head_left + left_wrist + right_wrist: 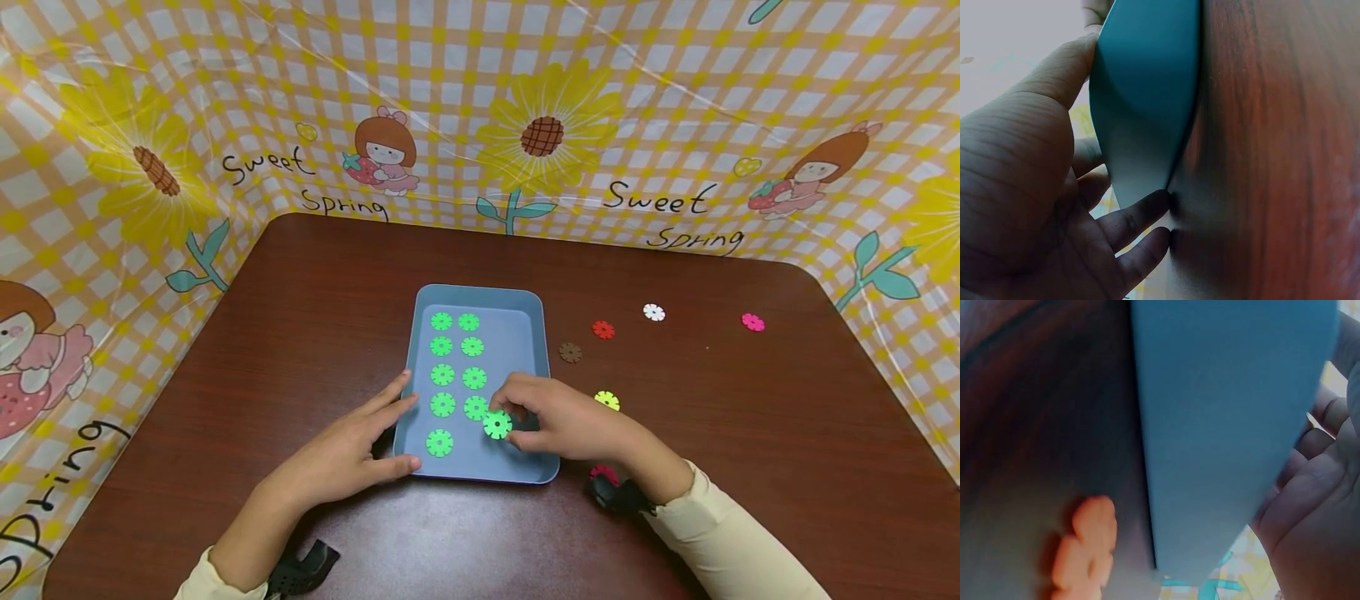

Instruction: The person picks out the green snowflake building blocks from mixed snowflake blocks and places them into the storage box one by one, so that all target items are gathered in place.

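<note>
A blue-grey tray (525, 333) lies on the table with two columns of green notched discs (442, 375) in its left part. My right hand (562, 417) is over the tray's lower right and pinches another green notched disc (497, 424) between thumb and fingers. This disc partly overlaps the lowest disc (474, 407) of the right column in the head view. My left hand (337, 450) touches the tray's left side with spread fingers, its thumb at the lower left corner. The left wrist view shows these fingers (1138, 215) by the tray wall (1147, 81); the right wrist view hides the pinched disc.
Right of the tray lie loose notched discs: brown (570, 352), red (603, 330), white (654, 312), pink (753, 322), yellow (607, 401) and crimson (603, 474), partly behind the right wrist. An orange one (1088, 550) shows beside the tray. Patterned cloth (450, 50) rises behind the table.
</note>
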`<act>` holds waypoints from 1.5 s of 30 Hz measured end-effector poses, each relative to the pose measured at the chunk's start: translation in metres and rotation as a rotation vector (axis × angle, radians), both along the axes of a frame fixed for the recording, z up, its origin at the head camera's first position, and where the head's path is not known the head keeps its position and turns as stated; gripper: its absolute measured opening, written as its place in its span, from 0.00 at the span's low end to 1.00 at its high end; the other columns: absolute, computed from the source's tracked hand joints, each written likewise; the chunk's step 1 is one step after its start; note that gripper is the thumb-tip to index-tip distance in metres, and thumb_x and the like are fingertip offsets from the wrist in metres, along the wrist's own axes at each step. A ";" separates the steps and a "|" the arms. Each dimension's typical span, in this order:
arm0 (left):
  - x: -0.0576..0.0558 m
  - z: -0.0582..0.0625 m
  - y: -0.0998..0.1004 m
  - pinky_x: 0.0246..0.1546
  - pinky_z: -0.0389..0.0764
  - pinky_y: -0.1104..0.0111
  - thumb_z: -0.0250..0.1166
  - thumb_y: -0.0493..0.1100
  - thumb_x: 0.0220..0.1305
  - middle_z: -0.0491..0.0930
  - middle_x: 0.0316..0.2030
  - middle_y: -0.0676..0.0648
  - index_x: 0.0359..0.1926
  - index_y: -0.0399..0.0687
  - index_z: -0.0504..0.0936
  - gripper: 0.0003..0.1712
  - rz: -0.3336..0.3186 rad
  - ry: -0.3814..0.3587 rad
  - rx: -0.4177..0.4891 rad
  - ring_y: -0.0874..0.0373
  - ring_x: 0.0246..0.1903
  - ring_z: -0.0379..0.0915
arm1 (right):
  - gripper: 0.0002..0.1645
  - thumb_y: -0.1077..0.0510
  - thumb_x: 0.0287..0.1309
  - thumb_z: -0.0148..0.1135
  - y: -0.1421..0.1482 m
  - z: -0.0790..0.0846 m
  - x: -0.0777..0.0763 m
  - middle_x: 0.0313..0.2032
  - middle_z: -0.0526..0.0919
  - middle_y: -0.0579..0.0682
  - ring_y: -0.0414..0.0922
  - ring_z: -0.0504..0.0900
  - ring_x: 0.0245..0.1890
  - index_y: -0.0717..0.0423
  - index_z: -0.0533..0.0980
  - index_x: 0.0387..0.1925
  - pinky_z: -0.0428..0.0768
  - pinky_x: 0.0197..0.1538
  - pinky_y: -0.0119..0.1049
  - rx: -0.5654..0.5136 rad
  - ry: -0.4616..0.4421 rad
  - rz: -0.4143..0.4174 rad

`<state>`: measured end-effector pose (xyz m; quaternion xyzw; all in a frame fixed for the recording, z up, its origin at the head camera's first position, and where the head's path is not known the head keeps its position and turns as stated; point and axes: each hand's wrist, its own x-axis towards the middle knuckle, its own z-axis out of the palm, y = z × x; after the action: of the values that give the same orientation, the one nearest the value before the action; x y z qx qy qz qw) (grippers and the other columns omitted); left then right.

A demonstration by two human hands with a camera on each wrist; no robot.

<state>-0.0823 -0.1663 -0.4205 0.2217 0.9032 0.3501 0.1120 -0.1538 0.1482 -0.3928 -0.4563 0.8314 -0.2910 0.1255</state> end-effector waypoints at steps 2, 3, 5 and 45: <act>0.000 0.000 0.000 0.67 0.61 0.50 0.65 0.66 0.62 0.40 0.78 0.58 0.76 0.50 0.60 0.49 0.001 -0.001 -0.002 0.56 0.74 0.47 | 0.15 0.60 0.57 0.69 -0.003 -0.001 0.001 0.35 0.73 0.38 0.37 0.71 0.35 0.46 0.77 0.46 0.74 0.38 0.30 0.014 -0.003 0.004; 0.000 0.000 0.000 0.67 0.61 0.49 0.66 0.66 0.62 0.40 0.78 0.58 0.76 0.50 0.60 0.49 0.001 -0.002 -0.002 0.56 0.74 0.47 | 0.15 0.60 0.58 0.69 -0.004 -0.002 0.001 0.35 0.72 0.38 0.37 0.71 0.35 0.46 0.77 0.46 0.74 0.37 0.30 0.024 -0.002 0.007; 0.000 0.000 0.000 0.67 0.61 0.49 0.65 0.66 0.62 0.41 0.78 0.58 0.76 0.50 0.60 0.49 0.003 -0.005 0.000 0.56 0.74 0.47 | 0.15 0.60 0.58 0.69 -0.006 -0.003 0.001 0.35 0.72 0.38 0.36 0.71 0.35 0.46 0.77 0.46 0.74 0.37 0.30 0.042 -0.001 0.013; -0.001 -0.001 -0.001 0.66 0.62 0.49 0.64 0.68 0.62 0.41 0.78 0.57 0.76 0.49 0.61 0.49 -0.001 -0.011 0.027 0.55 0.74 0.48 | 0.14 0.53 0.59 0.70 -0.024 -0.016 0.005 0.41 0.78 0.35 0.35 0.74 0.38 0.43 0.79 0.47 0.76 0.43 0.33 0.189 0.070 0.017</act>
<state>-0.0829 -0.1672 -0.4219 0.2217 0.8976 0.3635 0.1141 -0.1485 0.1238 -0.4091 -0.4593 0.8552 -0.1940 0.1413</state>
